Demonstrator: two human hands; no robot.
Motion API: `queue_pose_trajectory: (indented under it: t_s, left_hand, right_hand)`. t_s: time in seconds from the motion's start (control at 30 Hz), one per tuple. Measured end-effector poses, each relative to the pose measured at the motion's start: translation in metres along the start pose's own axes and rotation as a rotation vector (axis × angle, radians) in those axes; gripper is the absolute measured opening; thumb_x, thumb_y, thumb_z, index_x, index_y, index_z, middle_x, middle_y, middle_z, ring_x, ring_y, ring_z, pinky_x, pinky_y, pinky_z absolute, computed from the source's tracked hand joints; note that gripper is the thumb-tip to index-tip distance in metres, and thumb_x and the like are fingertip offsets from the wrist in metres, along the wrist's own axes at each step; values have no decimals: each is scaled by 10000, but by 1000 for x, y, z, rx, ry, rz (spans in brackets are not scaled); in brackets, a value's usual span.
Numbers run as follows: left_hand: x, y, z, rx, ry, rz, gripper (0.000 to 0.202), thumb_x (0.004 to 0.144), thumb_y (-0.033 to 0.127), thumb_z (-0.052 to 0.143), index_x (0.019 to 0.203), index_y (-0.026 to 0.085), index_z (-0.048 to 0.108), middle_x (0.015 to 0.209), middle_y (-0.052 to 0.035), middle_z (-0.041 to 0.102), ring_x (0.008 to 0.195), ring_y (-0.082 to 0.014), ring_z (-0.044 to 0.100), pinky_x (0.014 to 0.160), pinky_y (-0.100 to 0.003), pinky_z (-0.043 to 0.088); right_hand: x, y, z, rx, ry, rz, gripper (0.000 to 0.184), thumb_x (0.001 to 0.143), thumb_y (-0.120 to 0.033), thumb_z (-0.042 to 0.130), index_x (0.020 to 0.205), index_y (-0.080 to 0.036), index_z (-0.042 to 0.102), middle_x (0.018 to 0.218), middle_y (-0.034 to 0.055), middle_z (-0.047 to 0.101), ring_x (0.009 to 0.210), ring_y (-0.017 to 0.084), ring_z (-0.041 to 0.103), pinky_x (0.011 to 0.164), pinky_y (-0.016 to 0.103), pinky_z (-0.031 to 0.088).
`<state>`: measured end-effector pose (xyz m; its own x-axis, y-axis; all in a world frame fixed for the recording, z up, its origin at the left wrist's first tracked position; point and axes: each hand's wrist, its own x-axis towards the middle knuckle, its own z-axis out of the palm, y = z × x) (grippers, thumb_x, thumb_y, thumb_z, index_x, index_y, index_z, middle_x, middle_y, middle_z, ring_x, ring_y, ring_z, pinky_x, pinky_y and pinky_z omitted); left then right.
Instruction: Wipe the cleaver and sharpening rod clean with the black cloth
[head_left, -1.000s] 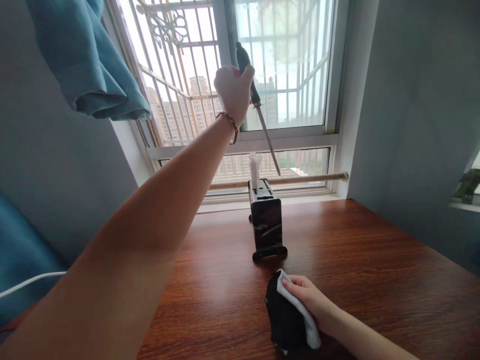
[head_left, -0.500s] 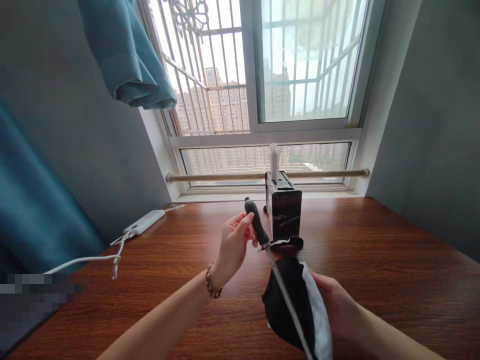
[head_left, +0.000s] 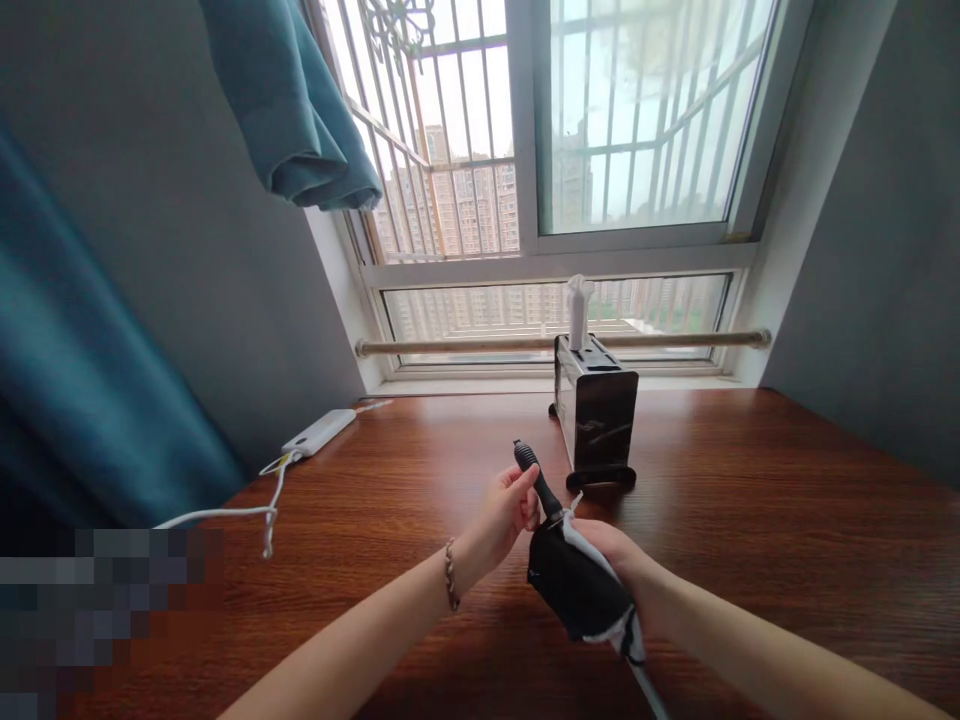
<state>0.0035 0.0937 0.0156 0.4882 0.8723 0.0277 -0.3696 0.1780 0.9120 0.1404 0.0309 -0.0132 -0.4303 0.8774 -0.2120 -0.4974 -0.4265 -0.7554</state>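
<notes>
My left hand (head_left: 512,505) is closed around the ribbed black handle of a sharpening steel (head_left: 537,478), which slants down to the right. Its long metal rod runs toward me, and the tip end passes out of the bottom of the view. A black and white cloth (head_left: 577,585) is folded around the rod just below the guard and hides most of it. My right hand (head_left: 611,550) grips this cloth from the right side, its fingers mostly hidden behind it. The lower rod shows beyond the cloth's bottom edge.
A tissue box (head_left: 604,425) with a tissue sticking up stands behind my hands on the wooden table (head_left: 420,450). At the left lie a white power bank (head_left: 321,432) and its cable (head_left: 217,515). Blue curtains (head_left: 307,130) hang beside the barred window.
The cloth has moved up to the guard and now wraps around the rod, which lay exposed over it before. My right hand went up with it. The handle sits slightly lower.
</notes>
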Motion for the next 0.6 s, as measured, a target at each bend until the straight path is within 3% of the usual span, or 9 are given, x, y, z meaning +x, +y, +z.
queue_pose_trajectory:
  t_s: [0.17, 0.37, 0.47, 0.6]
  left_hand:
    - [2, -11, -11, 6, -20, -53, 342, 716, 359, 661, 629, 146, 407, 432, 67, 362, 373, -38, 283, 396, -191, 175]
    - [-2, -12, -19, -145, 9, -71, 309, 756, 321, 617, 637, 148, 390, 440, 78, 325, 385, -30, 251, 403, -170, 197]
    - [-3, -14, -23, -232, 107, -110, 313, 720, 318, 650, 643, 151, 397, 455, 73, 357, 375, -33, 293, 390, -160, 233]
    - [1, -22, -27, -273, 165, -143, 314, 713, 322, 650, 629, 164, 392, 430, 78, 343, 360, -60, 354, 388, -175, 316]
  right_hand:
    - [8, 8, -23, -120, 17, -25, 457, 645, -492, 705, 752, -79, 544, 569, 14, 501, 466, 92, 443, 450, 208, 290]
    - [14, 6, -49, -219, 36, 63, 444, 596, -443, 753, 727, -57, 577, 568, 11, 498, 468, 79, 416, 461, 210, 267]
    - [12, 3, -47, -213, 84, 100, 457, 565, -430, 772, 688, -34, 581, 559, 33, 505, 475, 91, 431, 484, 219, 308]
    - [-1, -10, -24, 54, 156, 37, 366, 796, -419, 575, 916, -73, 588, 754, 94, 594, 694, 181, 567, 671, 287, 427]
